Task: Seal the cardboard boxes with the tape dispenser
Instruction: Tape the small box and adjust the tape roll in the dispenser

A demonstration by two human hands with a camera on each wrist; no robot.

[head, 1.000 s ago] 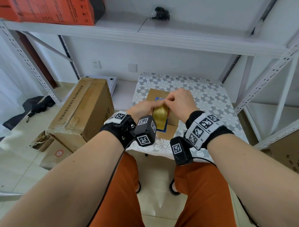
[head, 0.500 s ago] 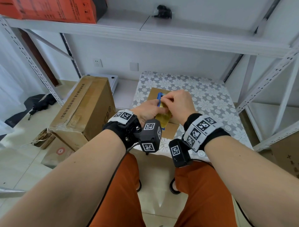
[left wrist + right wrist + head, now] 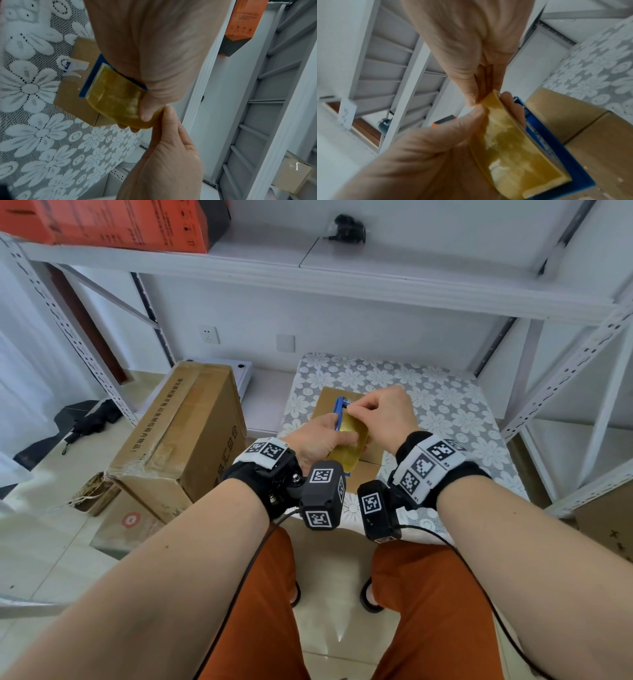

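Note:
My left hand [image 3: 329, 436] grips a blue tape dispenser [image 3: 339, 412] loaded with a yellowish roll of tape [image 3: 349, 440], held just above a small cardboard box [image 3: 327, 402]. The box lies on the lace-covered table [image 3: 445, 412]. My right hand [image 3: 356, 409] pinches the tape's edge at the top of the roll. In the left wrist view my thumb lies on the roll [image 3: 115, 97], with the right hand [image 3: 164, 135] coming up from below. The right wrist view shows finger and thumb pinching the roll [image 3: 510, 148] at its top end beside the blue dispenser [image 3: 556, 148].
A large taped cardboard box [image 3: 181, 440] stands on the floor to the left, with flat cardboard [image 3: 126, 522] beneath it. White metal shelving [image 3: 565, 378] frames the table on the right. An orange box [image 3: 120, 224] sits on the upper shelf.
The left hand has turned the dispenser so its blue frame shows. The right hand has shifted slightly right, still pinching at the roll's top end.

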